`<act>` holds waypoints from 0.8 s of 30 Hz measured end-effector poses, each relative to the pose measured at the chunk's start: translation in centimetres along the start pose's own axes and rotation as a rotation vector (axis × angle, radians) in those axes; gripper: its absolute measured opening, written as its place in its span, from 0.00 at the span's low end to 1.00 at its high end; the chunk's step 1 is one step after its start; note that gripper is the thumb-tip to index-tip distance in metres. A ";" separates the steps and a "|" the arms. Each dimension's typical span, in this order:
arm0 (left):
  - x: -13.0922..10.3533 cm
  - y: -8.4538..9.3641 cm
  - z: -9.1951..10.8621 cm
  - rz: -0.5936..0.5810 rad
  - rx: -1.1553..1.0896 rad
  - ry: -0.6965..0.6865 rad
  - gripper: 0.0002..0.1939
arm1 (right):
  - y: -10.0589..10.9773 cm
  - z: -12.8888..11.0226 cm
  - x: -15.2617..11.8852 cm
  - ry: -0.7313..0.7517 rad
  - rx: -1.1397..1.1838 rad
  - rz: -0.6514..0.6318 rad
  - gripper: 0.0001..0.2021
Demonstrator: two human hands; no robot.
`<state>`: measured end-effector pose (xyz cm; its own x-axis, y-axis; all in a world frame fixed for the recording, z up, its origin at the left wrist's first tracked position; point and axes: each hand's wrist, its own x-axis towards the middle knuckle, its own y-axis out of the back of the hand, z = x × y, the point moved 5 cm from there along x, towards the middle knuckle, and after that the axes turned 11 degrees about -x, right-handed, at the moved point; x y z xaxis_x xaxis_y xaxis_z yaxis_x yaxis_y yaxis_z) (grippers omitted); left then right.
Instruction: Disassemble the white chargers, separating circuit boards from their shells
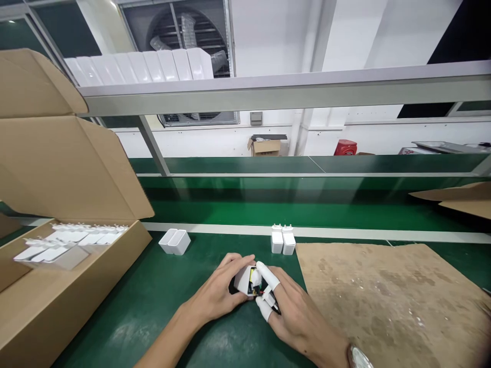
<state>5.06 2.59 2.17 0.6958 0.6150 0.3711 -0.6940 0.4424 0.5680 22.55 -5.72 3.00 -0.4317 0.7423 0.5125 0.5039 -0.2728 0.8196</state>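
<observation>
My left hand (pixel 217 289) is closed around a white charger housing (pixel 241 280) low over the green table. Inside the housing's open end, a circuit board (pixel 254 282) with a yellow component shows. My right hand (pixel 297 312), with white finger cots on thumb and forefinger, pinches a white plug piece (pixel 269 296) beside that opening. Thin reddish wires seem to run between the two parts. Part of the plug piece is hidden by my right fingers. Beyond my hands stand two white chargers (pixel 283 240) with pins up, and two white housings (pixel 175 241) lie to their left.
An open cardboard box (pixel 88 286) at left holds a clear tray (pixel 74 257) of white plug pieces. A stained cardboard sheet (pixel 383 296) covers the right of the table. A green conveyor belt (pixel 307 214) runs behind, under a metal shelf (pixel 287 92) with stacked white trays.
</observation>
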 end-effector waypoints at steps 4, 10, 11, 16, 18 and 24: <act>0.1 -0.1 1.0 -0.034 -0.022 -0.028 0.30 | -0.1 0.2 0.0 -0.054 0.070 0.063 0.36; -0.6 -0.4 -0.1 -0.096 -0.141 0.210 0.34 | -0.1 2.8 -0.2 -0.316 0.243 0.262 0.18; -0.7 -0.2 -0.4 -0.080 -0.160 0.228 0.34 | -0.2 3.1 -0.3 -0.318 0.229 0.282 0.17; -0.6 0.7 -0.7 0.052 -0.451 0.208 0.31 | -1.9 2.8 0.3 -0.179 0.116 0.159 0.22; -0.6 0.7 -0.8 0.062 -0.528 0.248 0.32 | -2.5 2.1 0.7 -0.113 0.093 0.090 0.26; -1.1 0.9 -1.0 0.015 -0.406 0.293 0.33 | -3.3 1.0 1.7 0.059 -0.132 0.101 0.18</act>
<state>3.48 2.91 1.55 0.6444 0.7549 0.1220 -0.7600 0.6146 0.2113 20.90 -2.92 0.93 -0.4286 0.6709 0.6051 0.4459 -0.4254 0.7876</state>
